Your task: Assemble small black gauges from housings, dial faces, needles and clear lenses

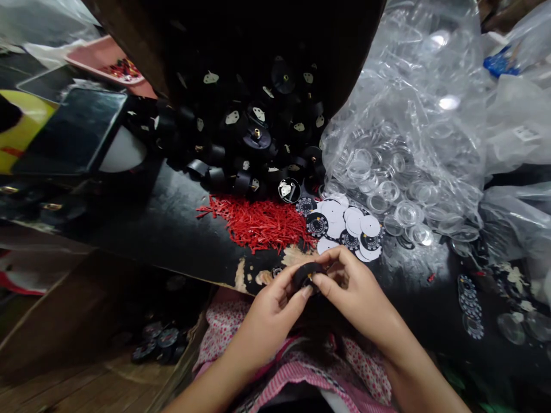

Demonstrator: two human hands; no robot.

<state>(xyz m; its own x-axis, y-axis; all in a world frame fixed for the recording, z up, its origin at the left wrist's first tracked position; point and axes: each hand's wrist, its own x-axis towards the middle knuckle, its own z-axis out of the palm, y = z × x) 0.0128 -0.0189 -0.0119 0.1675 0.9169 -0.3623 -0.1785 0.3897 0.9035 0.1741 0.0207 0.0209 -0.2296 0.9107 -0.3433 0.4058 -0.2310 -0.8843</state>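
Observation:
Between both hands is a small black round gauge case (pixel 305 272), held just over the table's front edge. My left hand (pixel 278 307) grips its left side with thumb and fingers. From the right, my right hand (pixel 355 284) has its thumb and fingers closed on the same case. A small yellowish spot shows by the right thumb; its nature is unclear. Just beyond my hands lie a heap of thin red pointers (pixel 267 223) and a spread of round dial discs (pixel 333 215), some white side up, others showing black printed faces.
Many black gauge cases (pixel 257 137) with brass stems spill from a dark container. Clear round lenses (pixel 407 212) lie in a plastic bag (pixel 434 103) on the right. At left are a dark flat-screened device (pixel 71 132) and a pink tray (pixel 92 54). Finished-looking gauges (pixel 157 338) sit in a box below.

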